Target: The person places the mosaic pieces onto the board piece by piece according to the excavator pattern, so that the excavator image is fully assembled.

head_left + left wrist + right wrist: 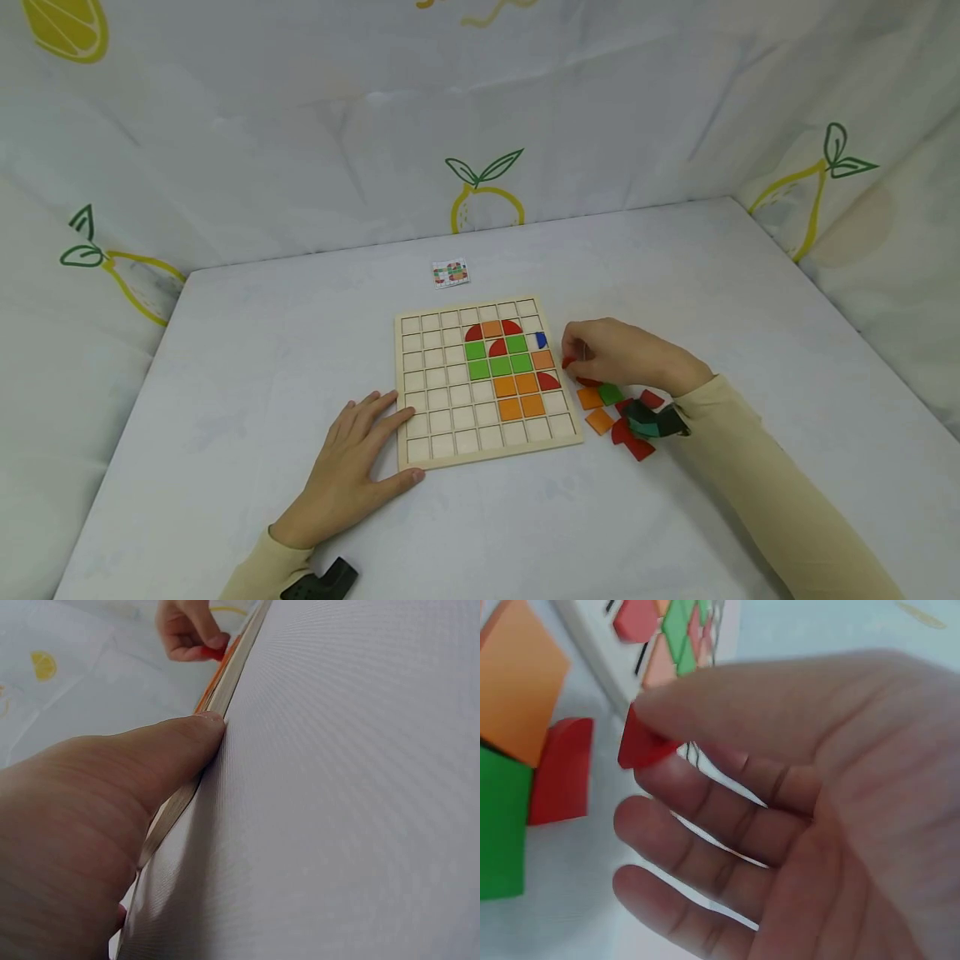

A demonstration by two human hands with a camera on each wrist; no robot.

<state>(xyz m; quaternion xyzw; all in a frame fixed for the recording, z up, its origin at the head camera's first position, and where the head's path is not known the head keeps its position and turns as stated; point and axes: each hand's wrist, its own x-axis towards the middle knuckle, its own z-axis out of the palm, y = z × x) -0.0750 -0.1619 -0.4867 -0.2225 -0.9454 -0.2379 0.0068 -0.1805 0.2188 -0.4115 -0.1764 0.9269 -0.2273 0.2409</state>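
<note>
A pale wooden grid board (437,400) lies on the white table, its right part filled with green, orange and red tiles and one blue piece (541,340). My left hand (352,467) rests at the board's left edge, fingers spread; in the left wrist view the thumb (180,750) lies along the wooden side. Just beyond the board's right edge, my right hand (618,354) pinches a red quarter-circle tile (639,742) between thumb and forefinger. Below that hand, another red tile (564,771) lies beside an orange tile (517,682) and a green tile (499,825).
Loose red, orange and green tiles are heaped right of the board, such as an orange tile (599,421) and a red tile (639,449). A small printed pattern card (451,273) lies behind the board. White cloth (300,167) with lemon drawings hangs around the table.
</note>
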